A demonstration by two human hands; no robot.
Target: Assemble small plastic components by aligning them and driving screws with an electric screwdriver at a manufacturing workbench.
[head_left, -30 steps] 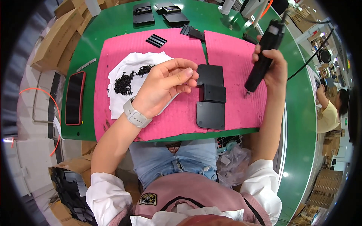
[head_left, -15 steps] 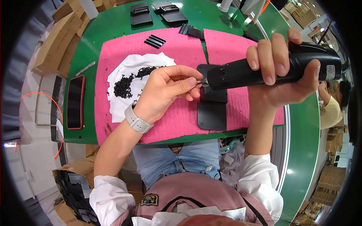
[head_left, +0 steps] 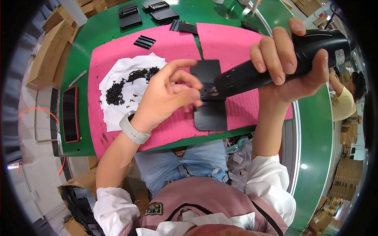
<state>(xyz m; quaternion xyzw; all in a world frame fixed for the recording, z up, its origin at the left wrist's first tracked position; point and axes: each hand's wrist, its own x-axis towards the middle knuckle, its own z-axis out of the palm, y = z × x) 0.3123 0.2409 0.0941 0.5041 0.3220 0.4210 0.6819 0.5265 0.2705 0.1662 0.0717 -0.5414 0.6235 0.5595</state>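
Note:
My right hand (head_left: 281,59) is wrapped round a black electric screwdriver (head_left: 246,76), which tilts down to the left. Its blurred tip is over a black plastic stand-like part (head_left: 210,116), two flat plates joined at a raised middle; I cannot tell whether they touch. Beside the tip is my left hand (head_left: 167,90), wearing a pale watch. Its index finger is stretched away from the thumb, the others are half curled, and nothing shows between them. Left of that hand, a heap of small black screws (head_left: 115,93) lies on a white cloth (head_left: 114,118).
Pink foam sheets (head_left: 177,43) cover part of the green table (head_left: 84,47). A slotted black piece (head_left: 144,42) lies on the foam. More black stands (head_left: 130,17) are at the back. A red-edged phone (head_left: 71,114) lies at left. Another person (head_left: 342,104) is at far right.
My left thumb and index finger, which pinched at the screwdriver's tip, have parted. The screwdriver's tip has come down over the black part. The whole view has shifted slightly.

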